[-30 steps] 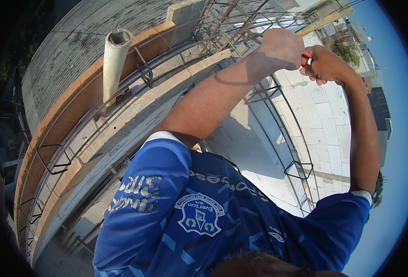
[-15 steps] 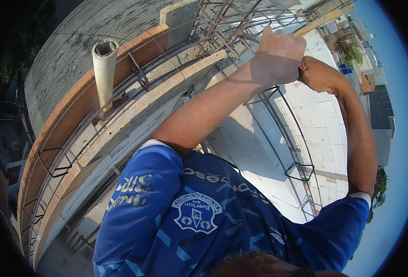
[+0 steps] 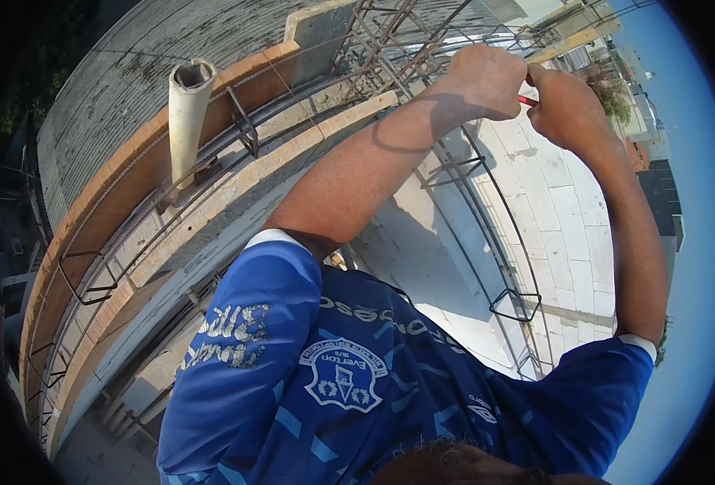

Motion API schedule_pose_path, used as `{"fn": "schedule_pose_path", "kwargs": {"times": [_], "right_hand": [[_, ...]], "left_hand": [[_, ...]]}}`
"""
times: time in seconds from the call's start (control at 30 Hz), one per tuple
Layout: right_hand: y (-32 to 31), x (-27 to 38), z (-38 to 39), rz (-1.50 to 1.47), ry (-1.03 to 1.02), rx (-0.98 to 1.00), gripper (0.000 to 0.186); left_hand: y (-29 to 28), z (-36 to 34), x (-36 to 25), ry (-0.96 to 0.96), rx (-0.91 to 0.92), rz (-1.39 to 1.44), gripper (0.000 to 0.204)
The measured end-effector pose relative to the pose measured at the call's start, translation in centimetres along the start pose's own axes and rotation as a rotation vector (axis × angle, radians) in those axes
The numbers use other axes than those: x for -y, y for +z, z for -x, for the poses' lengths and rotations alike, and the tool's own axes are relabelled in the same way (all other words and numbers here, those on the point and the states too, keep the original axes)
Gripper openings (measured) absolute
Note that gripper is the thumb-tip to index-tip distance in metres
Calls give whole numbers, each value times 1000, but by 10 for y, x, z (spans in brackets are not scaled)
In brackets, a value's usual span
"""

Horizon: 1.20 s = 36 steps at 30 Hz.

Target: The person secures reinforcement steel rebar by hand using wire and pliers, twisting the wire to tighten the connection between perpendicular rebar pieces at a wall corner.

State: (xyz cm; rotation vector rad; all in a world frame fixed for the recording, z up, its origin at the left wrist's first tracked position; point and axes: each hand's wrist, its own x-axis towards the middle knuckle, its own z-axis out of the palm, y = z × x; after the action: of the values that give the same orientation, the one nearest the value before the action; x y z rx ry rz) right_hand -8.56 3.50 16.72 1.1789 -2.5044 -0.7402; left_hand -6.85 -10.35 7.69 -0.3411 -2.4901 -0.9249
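Observation:
Near the rebar cage (image 3: 394, 40) at the top of the view, my left hand (image 3: 487, 81) is closed, its back to the camera, hiding whatever its fingers grip. Just to its right my right hand (image 3: 569, 105) is closed on a red-handled tool (image 3: 526, 99), mostly hidden between the two hands. Below them a long steel stirrup cage (image 3: 515, 303) runs down over white blockwork (image 3: 568, 210).
A curved timber formwork (image 3: 90, 202) with rebar stirrups (image 3: 82, 275) runs along the left, holding an upright pale pipe (image 3: 186, 129). Behind it lies a corrugated roof (image 3: 115, 105). Buildings (image 3: 661, 198) and plants (image 3: 608, 97) stand at the right.
Both hands have shifted about near the rebar; my right hand dipped, then rose, turning so its back now faces up. The red tool shows as a short bar between them.

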Motion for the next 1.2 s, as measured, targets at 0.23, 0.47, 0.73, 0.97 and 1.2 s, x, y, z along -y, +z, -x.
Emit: {"fn": "schedule_pose_path", "kwargs": {"times": [0.23, 0.47, 0.73, 0.97, 1.2], "right_hand": [[33, -10, 11, -48, -97, -54, 19], [14, -27, -18, -1292, 480, 1186, 24], [8, 20, 15, -111, 162, 210, 33], [28, -10, -3, -715, 207, 764, 21], [15, -38, -26, -960, 354, 1038, 24]], "left_hand": [[20, 8, 7, 184, 108, 2, 32], [34, 31, -2, 143, -187, -89, 32], [6, 5, 0, 50, 176, -19, 21], [19, 14, 3, 119, 3, -75, 31], [40, 13, -2, 53, -191, -64, 27]]}}
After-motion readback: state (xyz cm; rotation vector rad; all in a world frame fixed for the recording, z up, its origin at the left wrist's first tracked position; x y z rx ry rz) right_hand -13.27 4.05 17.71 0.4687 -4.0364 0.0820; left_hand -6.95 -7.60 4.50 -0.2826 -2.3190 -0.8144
